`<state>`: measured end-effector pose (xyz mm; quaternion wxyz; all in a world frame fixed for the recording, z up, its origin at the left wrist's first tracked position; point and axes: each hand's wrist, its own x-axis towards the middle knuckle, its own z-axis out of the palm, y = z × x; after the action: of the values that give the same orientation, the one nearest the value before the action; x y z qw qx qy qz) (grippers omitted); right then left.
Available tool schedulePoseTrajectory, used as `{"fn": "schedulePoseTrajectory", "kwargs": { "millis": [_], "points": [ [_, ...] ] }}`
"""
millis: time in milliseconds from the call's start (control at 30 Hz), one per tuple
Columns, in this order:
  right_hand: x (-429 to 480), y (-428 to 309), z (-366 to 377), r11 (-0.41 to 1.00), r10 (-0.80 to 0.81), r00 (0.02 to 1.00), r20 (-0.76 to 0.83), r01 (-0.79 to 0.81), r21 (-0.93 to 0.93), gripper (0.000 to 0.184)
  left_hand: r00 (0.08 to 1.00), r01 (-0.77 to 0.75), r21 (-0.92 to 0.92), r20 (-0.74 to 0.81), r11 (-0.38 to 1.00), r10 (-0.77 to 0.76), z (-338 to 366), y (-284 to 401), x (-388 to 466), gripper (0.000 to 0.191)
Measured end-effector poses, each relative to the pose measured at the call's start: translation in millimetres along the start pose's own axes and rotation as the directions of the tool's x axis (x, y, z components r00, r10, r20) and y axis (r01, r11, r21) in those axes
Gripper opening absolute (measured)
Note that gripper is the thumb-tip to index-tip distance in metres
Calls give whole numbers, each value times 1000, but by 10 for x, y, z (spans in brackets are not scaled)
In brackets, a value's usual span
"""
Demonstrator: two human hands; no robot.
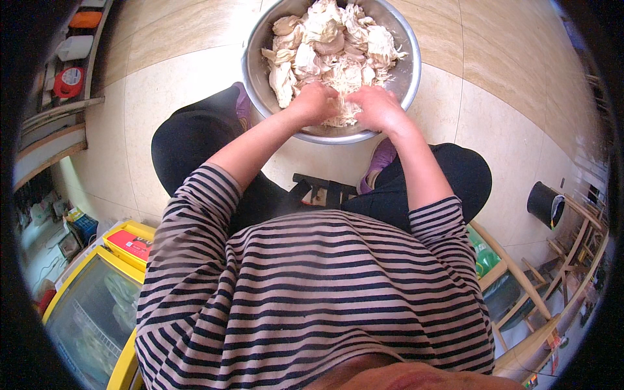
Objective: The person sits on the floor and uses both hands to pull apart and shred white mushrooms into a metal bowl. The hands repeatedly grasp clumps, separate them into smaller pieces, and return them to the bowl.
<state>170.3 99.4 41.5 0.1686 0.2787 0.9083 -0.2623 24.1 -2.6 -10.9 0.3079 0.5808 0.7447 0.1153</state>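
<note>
A round stainless steel basin [413, 73] stands on the floor between my feet. It holds large pale pieces of what looks like cooked chicken meat [321, 24], heaped at its far side. Thin pale shreds [345, 73] lie at the middle and near side. My left hand [316, 103] is in the near left of the basin with its fingers bent into the shreds. Opposite it, my right hand [376, 106] touches the shreds from the right. A short gap parts the two hands. Whether the fingers pinch any shreds cannot be made out.
At the lower left is a yellow-framed glass-top freezer [92, 297]. Shelves at the upper left hold a red-lidded container [68, 82]. A black bin [545, 204] stands at the right, near wooden chair frames [524, 287]. My knees flank the basin's near side.
</note>
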Motion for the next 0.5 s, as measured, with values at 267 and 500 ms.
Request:
{"fn": "schedulePoseTrajectory", "kwargs": {
  "millis": [267, 500],
  "points": [
    [72, 22, 8, 997, -77, 991, -110, 75, -22, 21, 971, -217, -129, 71, 968, 227, -25, -34, 8, 37],
    [44, 63, -20, 997, -51, 994, -96, 45, -69, 21, 957, -45, -367, 251, 929, 146, -130, -32, -20, 33]
  ]
}}
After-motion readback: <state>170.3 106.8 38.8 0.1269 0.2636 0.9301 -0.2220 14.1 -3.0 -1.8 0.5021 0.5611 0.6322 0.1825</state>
